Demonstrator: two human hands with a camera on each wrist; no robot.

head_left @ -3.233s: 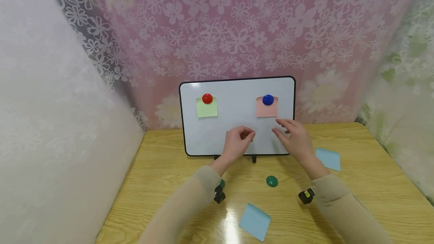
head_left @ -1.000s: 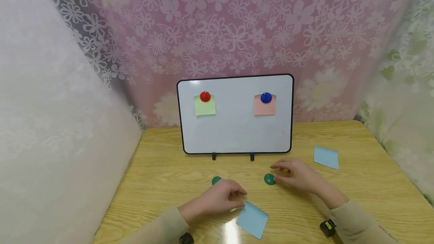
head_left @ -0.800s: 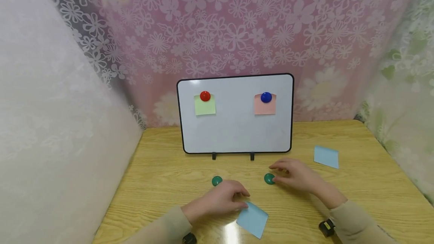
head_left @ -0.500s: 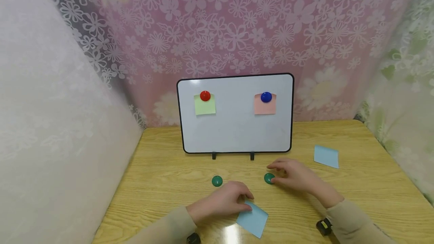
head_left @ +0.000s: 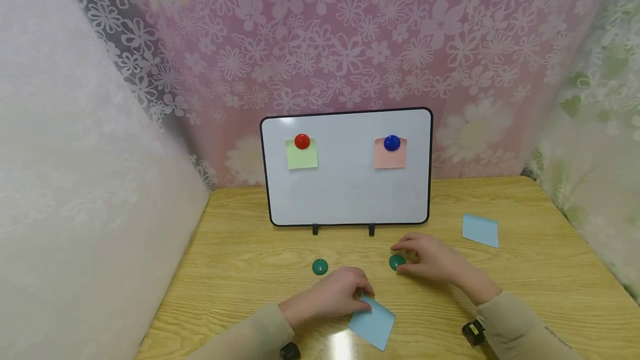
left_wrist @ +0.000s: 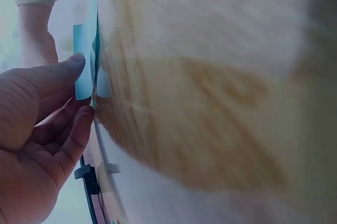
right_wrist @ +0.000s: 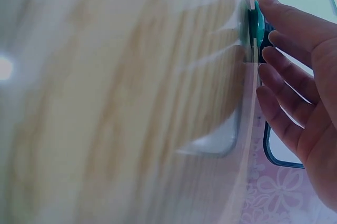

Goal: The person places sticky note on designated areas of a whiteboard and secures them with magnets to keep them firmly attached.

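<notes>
My left hand (head_left: 336,293) is over a blue sticky note (head_left: 374,326) on the table. Its thumb touches the note near the upper corner, while the bent fingers reach the tabletop beyond that edge, a gap between them. In the left wrist view the sticky note (left_wrist: 84,40) has a part standing up from the table by the thumb. My right hand (head_left: 434,260) is at a green round magnet (head_left: 397,262). The thumb is against the magnet's near side and the fingers are spread apart from it, as the right wrist view also shows with the magnet (right_wrist: 257,24) by the thumb tip.
A whiteboard (head_left: 345,199) stands behind on black feet. On it, a red magnet (head_left: 302,141) holds a green note (head_left: 302,159) and a blue magnet (head_left: 392,143) holds a pink note (head_left: 390,160). Another green magnet (head_left: 320,266) and blue note (head_left: 481,230) lie on the table (head_left: 240,260).
Both hands have come down from in front of the whiteboard to the table. The left has shifted right onto the blue note; the right has edged left along the green magnet.
</notes>
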